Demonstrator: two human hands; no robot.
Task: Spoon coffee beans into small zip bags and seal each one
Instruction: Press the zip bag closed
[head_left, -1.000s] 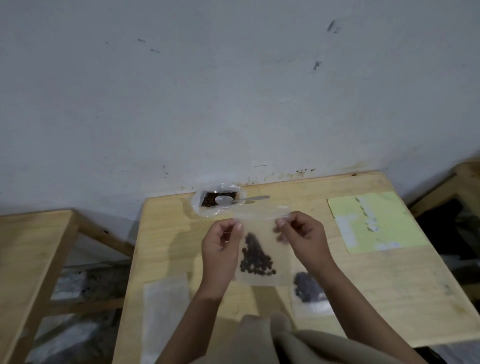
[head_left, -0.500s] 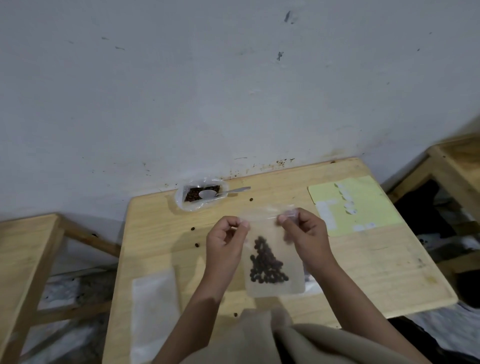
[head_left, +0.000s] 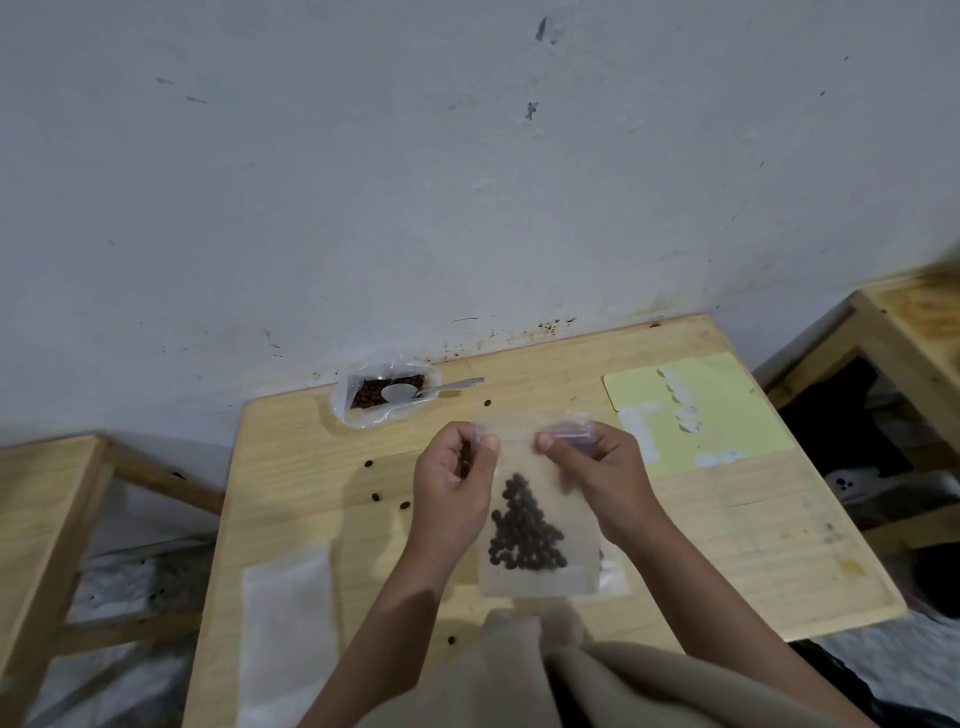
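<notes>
Together, left hand (head_left: 451, 499) and right hand (head_left: 597, 478) pinch the zip bag (head_left: 540, 519) top.

No legible text anywhere.

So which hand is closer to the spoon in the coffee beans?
Left. The left hand pinches the zip bag at its top left corner, just below the spoon. The right hand pinches the top right corner, farther off to the side.
</notes>
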